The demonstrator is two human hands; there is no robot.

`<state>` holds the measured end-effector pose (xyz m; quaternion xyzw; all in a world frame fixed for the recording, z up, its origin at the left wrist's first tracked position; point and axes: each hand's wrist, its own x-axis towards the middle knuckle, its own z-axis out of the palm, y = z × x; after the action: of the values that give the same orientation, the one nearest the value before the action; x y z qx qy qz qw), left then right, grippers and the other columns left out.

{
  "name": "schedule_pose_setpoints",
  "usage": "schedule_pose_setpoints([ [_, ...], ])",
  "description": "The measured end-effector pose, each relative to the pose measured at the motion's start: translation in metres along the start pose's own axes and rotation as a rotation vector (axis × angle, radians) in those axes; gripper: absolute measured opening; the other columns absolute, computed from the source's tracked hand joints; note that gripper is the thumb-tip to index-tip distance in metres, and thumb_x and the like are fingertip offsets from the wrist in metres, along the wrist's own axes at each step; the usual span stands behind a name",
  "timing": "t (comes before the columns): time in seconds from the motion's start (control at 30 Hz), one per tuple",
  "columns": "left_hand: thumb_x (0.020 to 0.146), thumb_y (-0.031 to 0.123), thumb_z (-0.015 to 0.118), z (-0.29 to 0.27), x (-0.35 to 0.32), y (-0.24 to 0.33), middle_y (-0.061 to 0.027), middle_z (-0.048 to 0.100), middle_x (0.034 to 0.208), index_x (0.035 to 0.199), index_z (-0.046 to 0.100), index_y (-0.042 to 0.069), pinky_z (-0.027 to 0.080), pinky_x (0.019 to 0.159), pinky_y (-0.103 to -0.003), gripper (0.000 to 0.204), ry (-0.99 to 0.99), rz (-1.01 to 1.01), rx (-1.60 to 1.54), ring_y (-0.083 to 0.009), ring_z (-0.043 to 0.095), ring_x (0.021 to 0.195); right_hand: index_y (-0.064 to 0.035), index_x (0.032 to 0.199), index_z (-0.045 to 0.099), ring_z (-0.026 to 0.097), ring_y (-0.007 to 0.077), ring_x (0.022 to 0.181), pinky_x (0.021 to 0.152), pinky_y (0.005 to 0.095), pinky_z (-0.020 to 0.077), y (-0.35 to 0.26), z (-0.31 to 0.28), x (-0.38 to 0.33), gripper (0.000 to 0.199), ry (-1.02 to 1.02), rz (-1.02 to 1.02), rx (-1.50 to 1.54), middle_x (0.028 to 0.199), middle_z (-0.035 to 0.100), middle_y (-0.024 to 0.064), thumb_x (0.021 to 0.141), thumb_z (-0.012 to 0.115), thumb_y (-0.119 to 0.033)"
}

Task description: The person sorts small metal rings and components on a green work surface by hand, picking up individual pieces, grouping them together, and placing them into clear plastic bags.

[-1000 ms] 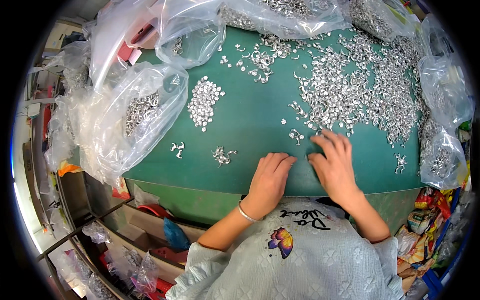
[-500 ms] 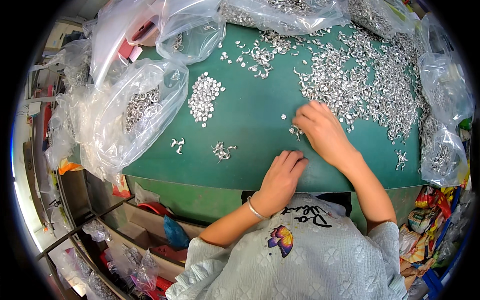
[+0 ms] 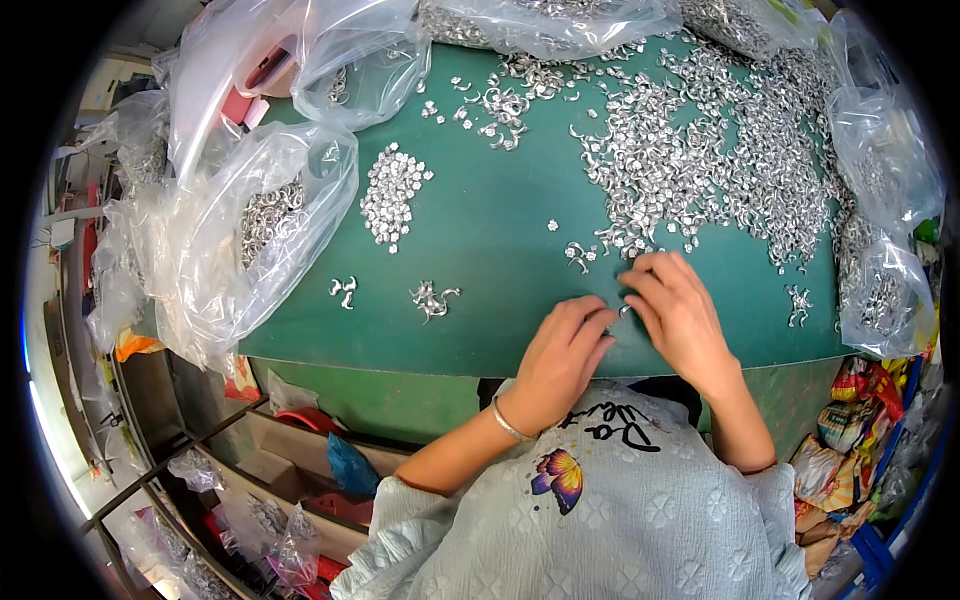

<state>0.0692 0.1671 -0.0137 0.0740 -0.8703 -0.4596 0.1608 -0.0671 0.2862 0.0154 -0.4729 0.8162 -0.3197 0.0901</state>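
Observation:
Over the near edge of the green tabletop (image 3: 480,270), my left hand (image 3: 562,352) is closed, thumb and fingertips pressed together; whatever they hold is too small to make out. My right hand (image 3: 684,318) is just to its right, fingers bent. A small curved silver metal piece (image 3: 625,311) shows at its thumb tip, between the two hands. Just beyond the hands lie a few silver pieces (image 3: 579,256) and one single flower-shaped piece (image 3: 552,225). A large spread of curved silver pieces (image 3: 660,160) covers the tabletop beyond my right hand.
At the left lie a flat group of flower-shaped pieces (image 3: 392,195) and two small clusters, one nearer (image 3: 433,299) and one farther left (image 3: 344,291). Clear plastic bags of metal pieces (image 3: 270,240) line the left, back and right edges. An open drawer (image 3: 300,450) is below left.
My right hand has drawn back toward me from the few silver pieces and come beside my left hand. A small silver piece now shows at its thumb. My left hand has barely moved.

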Motion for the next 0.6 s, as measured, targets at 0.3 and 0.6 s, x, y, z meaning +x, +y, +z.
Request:
schedule_pose_setpoints([
  [0.3, 0.077, -0.001, 0.061, -0.017, 0.038, -0.015, -0.0103, 0.053, 0.113, 0.112, 0.057, 0.003, 0.04, 0.083, -0.038, 0.035, 0.012, 0.065, 0.422, -0.0286, 0.049, 0.104, -0.0007, 0.097, 0.061, 0.053, 0.0299, 0.09, 0.077, 0.0388, 0.045, -0.012, 0.011, -0.017, 0.031, -0.109, 0.01, -0.037, 0.097, 0.052, 0.0102, 0.069, 0.072, -0.009],
  [0.6, 0.077, -0.002, 0.063, -0.024, 0.045, -0.028, -0.0074, 0.055, 0.099, 0.095, 0.059, 0.004, 0.039, 0.076, -0.036, 0.02, 0.107, 0.042, 0.388, -0.027, 0.052, 0.09, -0.0053, 0.094, 0.064, 0.05, 0.024, 0.099, 0.081, 0.0356, 0.039, 0.011, 0.02, 0.028, 0.021, 0.098, -0.177, -0.279, 0.11, 0.056, 0.0073, 0.075, 0.058, -0.007],
])
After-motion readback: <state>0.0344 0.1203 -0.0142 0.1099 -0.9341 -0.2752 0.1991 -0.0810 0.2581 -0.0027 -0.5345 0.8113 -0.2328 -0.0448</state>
